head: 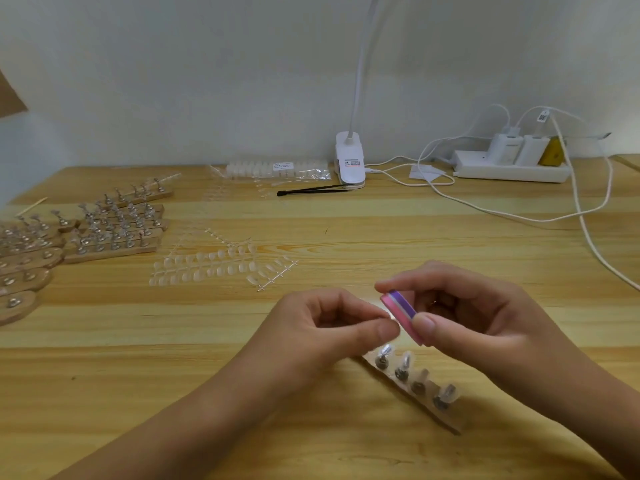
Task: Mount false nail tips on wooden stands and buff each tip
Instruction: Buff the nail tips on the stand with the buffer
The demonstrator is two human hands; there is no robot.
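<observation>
Fingers [408, 282] of my right hand [478, 317] are curled and pinch the buffer block [401, 311], pink and purple, index on the top end, thumb on the lower end. Its pink face is turned toward my left hand [322, 327]. Left thumb and index are pinched together right at that face, the other fingers curled under. There is a bright speck between the pads. It's probably a nail tip, but too small and glary, so I cannot tell if they really hold anything.

The wooden stand [446, 420] lies on the table [346, 230] just below both hands, slanting toward me and to the right. Four mounted tips [420, 381] show on its pegs, and the far end is hidden under my left hand.

Step, as I judge it: buffing, at the far end of this stand, with mounting done here. The next move calls for short light strokes with the left pinch steadying the tip, then moving down the row peg by peg.

Loose tips on sprues [214, 268] lie further back on the left, and more filled stands [114, 233] sit at the far left. A bag of tips [277, 169], black tweezers [311, 191], a clip lamp [349, 161] and a power strip [512, 168] are at the back by the wall.
</observation>
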